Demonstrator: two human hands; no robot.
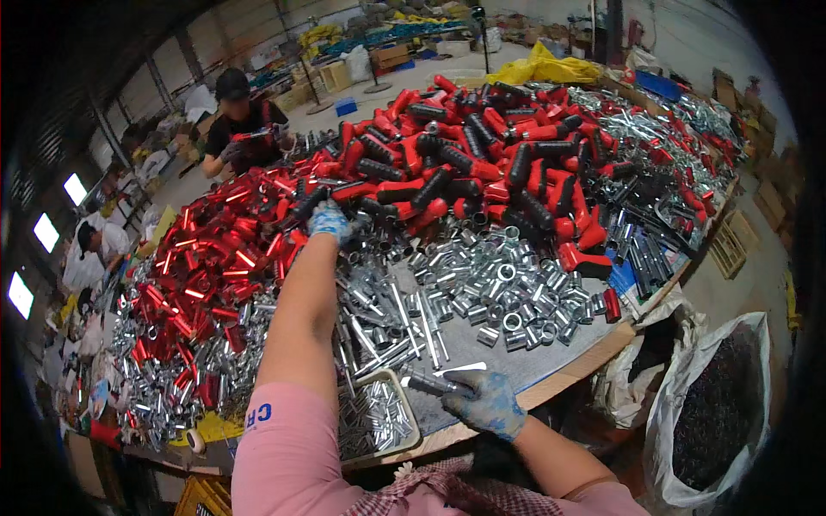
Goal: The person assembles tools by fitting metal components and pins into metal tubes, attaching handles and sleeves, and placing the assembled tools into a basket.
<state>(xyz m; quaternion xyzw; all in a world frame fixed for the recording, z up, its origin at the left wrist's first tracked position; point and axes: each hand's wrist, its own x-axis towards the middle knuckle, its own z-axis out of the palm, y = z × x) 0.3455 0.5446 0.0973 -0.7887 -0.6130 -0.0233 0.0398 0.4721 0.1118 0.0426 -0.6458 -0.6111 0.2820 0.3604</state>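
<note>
My left hand (331, 222), in a blue-stained glove, reaches out to the near edge of a heap of red-and-black handles (465, 155). Its fingertips meet a black ribbed grip (310, 205); whether they close round it is hidden. Low on the right, my right hand (489, 406), gloved alike, is closed round a grey metal tube (430, 383) with a bright end pointing left. Beyond that tube lie short silver sleeves (508, 292) and long thin rods (401, 314). A pale tray (411, 421) of small metal pins stands between my forearms.
Shiny red metal parts (215, 232) are heaped at the left, over loose silver pieces. Dark bars (645, 262) lie at the right. An open white sack (662, 430) of dark material stands beyond the wooden table edge (576, 365). Across the table a co-worker (245, 129) handles a part.
</note>
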